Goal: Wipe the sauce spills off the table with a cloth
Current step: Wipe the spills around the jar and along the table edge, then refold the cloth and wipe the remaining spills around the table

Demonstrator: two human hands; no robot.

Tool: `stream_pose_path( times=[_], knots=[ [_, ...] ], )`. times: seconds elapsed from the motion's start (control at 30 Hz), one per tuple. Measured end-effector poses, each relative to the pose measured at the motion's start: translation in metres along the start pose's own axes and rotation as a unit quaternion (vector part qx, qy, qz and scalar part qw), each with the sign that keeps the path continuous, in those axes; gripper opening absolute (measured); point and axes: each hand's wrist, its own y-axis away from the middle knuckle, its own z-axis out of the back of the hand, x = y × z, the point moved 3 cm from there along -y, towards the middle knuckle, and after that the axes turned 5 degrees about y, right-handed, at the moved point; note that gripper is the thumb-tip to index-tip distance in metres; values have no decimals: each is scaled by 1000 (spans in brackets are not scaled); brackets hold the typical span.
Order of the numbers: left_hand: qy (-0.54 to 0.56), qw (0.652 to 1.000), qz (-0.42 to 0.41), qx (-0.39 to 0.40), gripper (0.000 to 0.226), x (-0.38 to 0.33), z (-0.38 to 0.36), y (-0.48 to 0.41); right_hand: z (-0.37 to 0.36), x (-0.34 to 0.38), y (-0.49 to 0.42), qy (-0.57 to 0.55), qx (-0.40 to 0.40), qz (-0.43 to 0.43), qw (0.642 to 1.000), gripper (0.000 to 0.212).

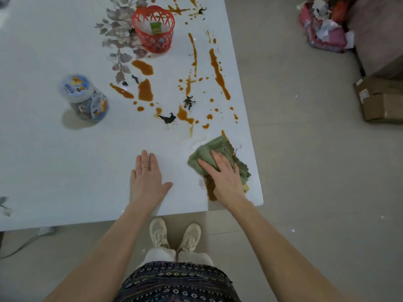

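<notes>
the fingers [218,159] of the right hand [226,179] lie straight and slightly spread, pressing flat on the green cloth [209,149] without curling round it. the cloth is crumpled at the four o'clock corner of the white worktop [54,171], and its near edge is stained brown. at nine o'clock from it, well apart, the left hand [148,179] rests palm down on bare worktop, fingers [145,159] straight and close together, thumb out to the side. from the cloth toward twelve and eleven o'clock the sauce spills [145,90] run in orange-brown streaks, blots and drops, with small dark scraps [167,118] among them. at twelve o'clock a red basket [153,29] stands among the spills, and a lidded jar [85,99] stands at ten o'clock, just clear of them.
</notes>
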Motion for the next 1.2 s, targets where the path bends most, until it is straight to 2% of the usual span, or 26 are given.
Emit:
stream_pose_path(
  times=[0.2, 0.3, 0.4, 0.53, 0.6, 0.67, 0.77, 0.8, 0.9, 1.0, 1.1, 1.2],
  knots=[
    [-10, 1000, -22, 0, 95, -16, -6, 1, -11, -33, 49, -18, -37, 54, 998, 88],
    [-8, 1000, -18, 4, 95, -16, -6, 2, 2, -48, 13, -27, -43, 1, 999, 81],
    [-1, 1000, -15, 6, 94, -15, -5, 3, 13, -46, -12, -36, -14, -63, 997, 80],
    [-3, 1000, -23, 6, 94, -16, -5, 4, -3, -34, 26, -47, -66, -38, 996, 86],
    [-2, 1000, -16, 5, 92, -18, -5, 3, -11, -30, 32, -42, -61, -39, 997, 84],
    [11, 1000, -20, -8, 84, -24, -4, 1, -6, -20, 23, -56, -42, -35, 997, 74],
    [60, 995, -71, -48, 65, -44, -2, 0, 4, -7, 12, -84, -21, -12, 996, 59],
    [76, 992, -87, -56, 59, -51, -1, -1, 7, -8, 12, -95, -37, -30, 994, 57],
    [89, 988, -118, -43, 41, -73, 0, -10, 18, -21, 20, -97, -161, -106, 976, 39],
    [116, 986, -115, -23, 24, -90, -2, -15, 16, -29, 19, -84, -178, -143, 970, 27],
    [92, 987, -120, -58, 16, -96, -1, -15, 21, -24, 14, -82, -180, -137, 971, 30],
    [32, 986, -135, -96, 19, -103, 5, -14, 20, -7, 15, -67, -163, -125, 976, 55]
  ],
)
